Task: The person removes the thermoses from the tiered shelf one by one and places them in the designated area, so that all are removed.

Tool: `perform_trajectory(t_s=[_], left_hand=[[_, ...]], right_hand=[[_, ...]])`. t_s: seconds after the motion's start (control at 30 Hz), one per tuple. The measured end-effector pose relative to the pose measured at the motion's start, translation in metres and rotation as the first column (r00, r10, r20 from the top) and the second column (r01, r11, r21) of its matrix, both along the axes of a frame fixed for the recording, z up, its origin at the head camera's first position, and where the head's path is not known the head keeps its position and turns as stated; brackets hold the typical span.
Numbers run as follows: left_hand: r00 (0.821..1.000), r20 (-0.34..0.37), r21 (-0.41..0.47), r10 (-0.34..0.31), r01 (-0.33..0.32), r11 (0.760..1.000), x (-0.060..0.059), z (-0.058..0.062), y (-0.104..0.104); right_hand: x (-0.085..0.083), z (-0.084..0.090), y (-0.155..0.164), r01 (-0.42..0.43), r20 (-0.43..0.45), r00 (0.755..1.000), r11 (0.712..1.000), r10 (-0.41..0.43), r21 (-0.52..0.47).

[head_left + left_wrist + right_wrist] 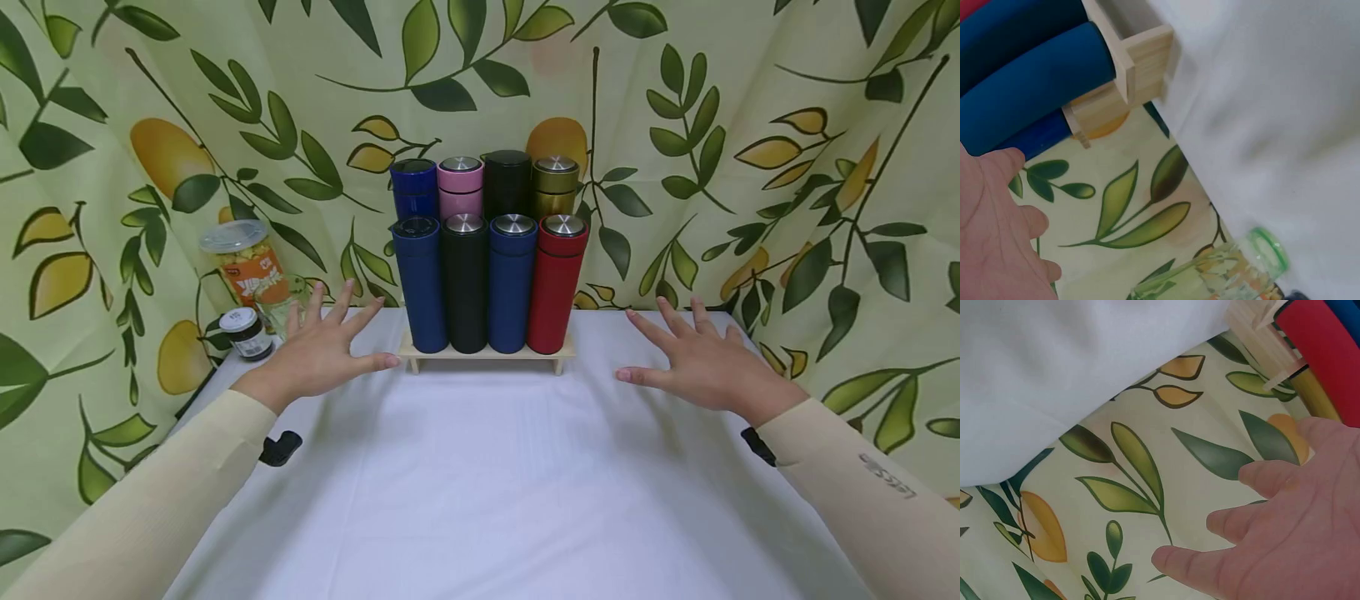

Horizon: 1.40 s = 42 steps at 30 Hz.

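Note:
Several thermos bottles stand upright in two rows on a wooden rack [491, 353]. In front are a blue bottle [420, 287], a black bottle [465, 287], a second blue bottle [513, 287] and a red bottle [558, 287]. Behind them show a glossy dark blue bottle [415, 190], a pink one [461, 190], another black one [507, 185] and a gold one [555, 187]. My left hand [318, 354] hovers left of the rack with fingers spread, holding nothing. To the right of the rack my right hand [693, 367] is likewise spread, palm down, holding nothing.
At the table's left edge stand an orange-labelled snack tub [251, 267], a clear glass [1263, 253] and a small dark jar with a white lid [246, 333]. A white cloth [495, 483] covers the table. A leaf-patterned curtain [480, 92] hangs behind and at both sides.

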<state>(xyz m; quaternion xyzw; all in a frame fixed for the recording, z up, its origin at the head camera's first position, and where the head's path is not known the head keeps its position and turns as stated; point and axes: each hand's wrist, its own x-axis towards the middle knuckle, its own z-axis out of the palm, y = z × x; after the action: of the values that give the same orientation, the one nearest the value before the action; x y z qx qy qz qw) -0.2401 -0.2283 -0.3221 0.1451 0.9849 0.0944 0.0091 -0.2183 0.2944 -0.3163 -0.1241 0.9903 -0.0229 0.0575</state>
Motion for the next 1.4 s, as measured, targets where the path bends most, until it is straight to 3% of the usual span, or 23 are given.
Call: perform_trajectory(t_s=[0.2, 0.43, 0.67, 0.73, 0.83, 0.9, 0.97, 1.1, 1.4], left_hand=[[1.0, -0.011, -0.01, -0.006, 0.006, 1.0, -0.005, 0.0, -0.001], [1.0, -0.027, 0.014, -0.006, 0.006, 1.0, -0.01, 0.0, -0.003], [0.998, -0.064, 0.099, -0.016, 0.023, 0.995, -0.016, -0.005, -0.006], [0.998, -0.06, 0.149, -0.02, 0.028, 0.988, -0.019, -0.009, -0.006], [0.999, -0.036, 0.283, -0.029, 0.038, 0.958, -0.023, -0.016, -0.007], [0.999, -0.019, 0.404, -0.042, 0.046, 0.913, -0.026, -0.023, -0.006], [0.998, -0.005, 0.545, -0.07, 0.062, 0.836, -0.028, -0.031, -0.006], [0.994, 0.037, 0.737, -0.101, 0.041, 0.675, -0.034, -0.049, -0.005], [0.98, 0.177, 0.912, -0.091, -0.128, 0.39, -0.041, -0.088, 0.01]], right_hand=[[0.001, -0.001, 0.004, -0.002, -0.027, 1.0, 1.0, 0.002, -0.002], [-0.005, 0.01, 0.009, -0.022, -0.141, 0.99, 1.0, 0.023, 0.011], [-0.013, 0.026, 0.013, -0.001, -0.163, 0.986, 0.983, -0.029, -0.183], [-0.015, 0.028, 0.012, -0.003, -0.163, 0.986, 0.966, -0.041, -0.259], [-0.02, 0.029, 0.008, -0.014, -0.164, 0.985, 0.918, -0.056, -0.397], [-0.023, 0.028, 0.003, -0.02, -0.159, 0.985, 0.872, -0.067, -0.489], [-0.026, 0.025, -0.003, -0.028, -0.163, 0.984, 0.826, -0.077, -0.563], [-0.031, 0.017, -0.015, -0.061, -0.173, 0.981, 0.723, -0.082, -0.688], [-0.043, -0.005, -0.041, -0.048, -0.106, 0.99, 0.476, -0.094, -0.878]])
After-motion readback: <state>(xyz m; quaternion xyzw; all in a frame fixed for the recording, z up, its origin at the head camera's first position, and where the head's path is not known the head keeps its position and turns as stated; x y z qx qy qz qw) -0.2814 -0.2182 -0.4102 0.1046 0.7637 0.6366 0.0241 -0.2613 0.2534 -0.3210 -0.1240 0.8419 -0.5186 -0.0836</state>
